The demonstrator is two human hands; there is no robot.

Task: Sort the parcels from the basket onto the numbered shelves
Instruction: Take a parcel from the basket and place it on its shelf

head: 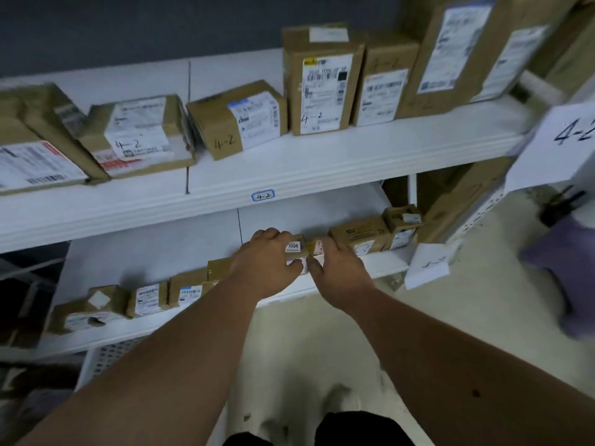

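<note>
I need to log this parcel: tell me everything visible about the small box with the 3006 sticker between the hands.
The small box is brown cardboard, with a white sticker reading 3006 on top and a white label on its front. It sits on the lower shelf in the row of parcels near the front edge. The left hand grips it from the left; the right hand holds its right side.

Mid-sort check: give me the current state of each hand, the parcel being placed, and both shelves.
left hand: gripping small parcel.
right hand: gripping same parcel.
small parcel: on lower shelf, held.
lower shelf: row of small boxes along front.
upper shelf: labelled 4-2, boxes on it.
</note>
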